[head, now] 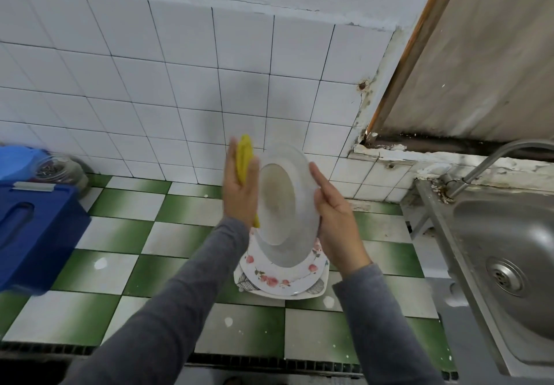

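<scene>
A round white plate (pixel 284 205) stood tilted up on its edge in front of the person, its smooth, glossy face turned towards the camera. It had a broad flat rim around a shallow, duller well, and it was slightly blurred. It hung just above a stack of plates (pixel 281 279), and whether its lower edge touched that stack could not be told.

The left hand (pixel 239 193) was raised with its fingers nearly straight, and a folded yellow cloth (pixel 244 157), soft and bunched, was pinched between fingers and thumb at the plate's left rim. The right hand (pixel 332 214) lay flat along the plate's right rim, fingers stretched upward against it. Its thumb was hidden behind the plate. Both arms wore grey knit sleeves.

The top plate of the stack was round, with pink flowers printed around its rim. A square white dish (pixel 248 284) with grey leaf drawings lay at the bottom. The stack sat on a counter (pixel 126 205) of glazed green-and-white tiles laid in a chequer and speckled with white spots.

The wall (pixel 150 85) behind was glossy white square tile with dark grout. To the right lay a brushed steel sink (pixel 509 234) with a curved metal tap (pixel 491 160). To the left stood a blue plastic box (pixel 33 229) and a glass jar (pixel 57 172).
</scene>
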The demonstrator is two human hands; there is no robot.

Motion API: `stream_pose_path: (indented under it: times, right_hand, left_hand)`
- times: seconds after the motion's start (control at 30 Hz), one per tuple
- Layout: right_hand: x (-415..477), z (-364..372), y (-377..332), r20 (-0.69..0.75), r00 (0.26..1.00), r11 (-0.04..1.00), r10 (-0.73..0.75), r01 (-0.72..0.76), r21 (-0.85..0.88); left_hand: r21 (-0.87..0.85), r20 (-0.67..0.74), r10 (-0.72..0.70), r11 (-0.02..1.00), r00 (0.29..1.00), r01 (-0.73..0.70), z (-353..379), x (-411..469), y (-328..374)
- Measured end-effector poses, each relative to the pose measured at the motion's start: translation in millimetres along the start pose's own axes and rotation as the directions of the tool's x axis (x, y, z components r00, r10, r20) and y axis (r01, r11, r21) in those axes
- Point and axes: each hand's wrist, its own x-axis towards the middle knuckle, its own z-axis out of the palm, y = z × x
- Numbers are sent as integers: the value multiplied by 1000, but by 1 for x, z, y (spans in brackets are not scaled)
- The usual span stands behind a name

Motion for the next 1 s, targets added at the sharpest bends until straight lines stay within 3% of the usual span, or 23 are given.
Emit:
stream_pose_path:
  times: [0.13, 0.23, 0.33, 0.53, 0.8, 0.9, 1.0]
  right_hand:
    - [1, 22, 5, 23, 999, 998, -44, 45, -40]
    - [3, 23, 0, 0, 996, 996, -84, 84, -25]
    - [2, 21, -4, -5, 996, 996, -86, 86, 25]
    - [-6, 25, -11, -107, 989, 991, -100, 109, 77]
    - [-6, 30, -26, -225, 959, 951, -172, 221, 217]
    - [-2, 32, -36, -263, 948, 911, -181, 262, 318]
    - [4, 32, -36, -319, 934, 877, -160, 282, 388]
  left_hand:
    - [195, 312, 235, 932, 920, -304, 38, -16, 1]
    - [275, 294, 192, 921, 936, -276, 43, -2, -1]
    - [252, 297, 208, 924, 932, -286, 37, 11, 0]
    - [283, 169, 38, 955, 985, -86, 17, 33, 5]
    - [264, 83, -96, 962, 992, 71, -12, 33, -21]
    - [183, 85, -35, 983, 996, 19, -8, 8, -34]
    - [195, 112, 175, 961, 978, -195, 0, -14, -42]
